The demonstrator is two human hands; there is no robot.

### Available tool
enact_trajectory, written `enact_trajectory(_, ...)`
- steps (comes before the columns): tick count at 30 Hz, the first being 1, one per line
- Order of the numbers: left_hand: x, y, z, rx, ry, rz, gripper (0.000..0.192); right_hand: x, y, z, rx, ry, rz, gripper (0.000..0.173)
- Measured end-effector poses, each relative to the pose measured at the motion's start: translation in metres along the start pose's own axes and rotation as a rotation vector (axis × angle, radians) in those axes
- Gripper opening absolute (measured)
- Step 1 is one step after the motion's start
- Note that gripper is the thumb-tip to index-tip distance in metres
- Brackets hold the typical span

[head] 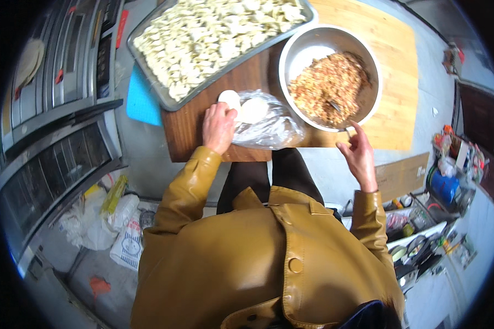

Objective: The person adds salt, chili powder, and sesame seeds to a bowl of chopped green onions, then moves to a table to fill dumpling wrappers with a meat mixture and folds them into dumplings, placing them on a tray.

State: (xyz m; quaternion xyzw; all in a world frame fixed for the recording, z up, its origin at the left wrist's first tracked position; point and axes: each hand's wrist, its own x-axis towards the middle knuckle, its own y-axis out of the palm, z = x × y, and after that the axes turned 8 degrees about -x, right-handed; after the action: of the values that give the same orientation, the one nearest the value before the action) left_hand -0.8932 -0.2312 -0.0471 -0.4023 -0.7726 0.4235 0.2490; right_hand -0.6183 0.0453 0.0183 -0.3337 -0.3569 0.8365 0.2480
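My left hand (219, 128) has its thumb and fingers on a round white dough wrapper (229, 98), at the left side of a clear plastic bag (271, 130). More pale wrappers (254, 110) lie at the bag's mouth. To the right, a wide stainless steel bowl (285, 74) holds reddish-brown minced filling (329, 84), with a spoon (334, 106) sunk in it. My right hand (360, 154) is at the bowl's near rim, index finger and thumb apart around the end of the spoon's handle (348, 133). Whether they touch it I cannot tell.
A large tray (197, 91) full of small folded dumplings (214, 41) stands at the back left. Beneath are a dark wooden board (185, 140) and a lighter one (395, 82). A blue sheet (142, 98) juts out left. Plastic bags (94, 218) lie lower left; shelves with cookware (415, 246) stand right.
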Motion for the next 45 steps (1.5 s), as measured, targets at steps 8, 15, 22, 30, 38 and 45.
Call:
enact_trajectory(8, -0.009, -0.003, -0.012, 0.034, -0.092, 0.057, 0.028, 0.023, 0.020, 0.024, -0.003, -0.323, -0.264, 0.016)
enact_trajectory(15, -0.005, 0.002, -0.029, -0.312, -0.143, -0.210, 0.026, 0.018, 0.023, 0.028, 0.047, -0.417, -0.265, 0.011)
enact_trajectory(22, 0.012, -0.022, -0.064, -0.206, 0.090, -0.336, 0.029, 0.027, 0.046, 0.019, 0.114, -0.472, -0.157, 0.011)
enact_trajectory(30, 0.048, -0.016, -0.096, -1.594, -0.608, -0.435, 0.023, 0.036, 0.031, 0.011, 0.757, -0.019, -0.032, 0.017)
enact_trajectory(38, 0.051, -0.011, -0.095, -1.989, -0.883, -0.211, 0.030, 0.031, 0.033, 0.011, 0.144, -0.331, -0.127, 0.014)
enact_trajectory(45, 0.060, -0.002, -0.098, -1.928, -0.836, -0.121, 0.030, 0.037, 0.034, 0.007, 0.944, 0.034, -0.039, 0.029)
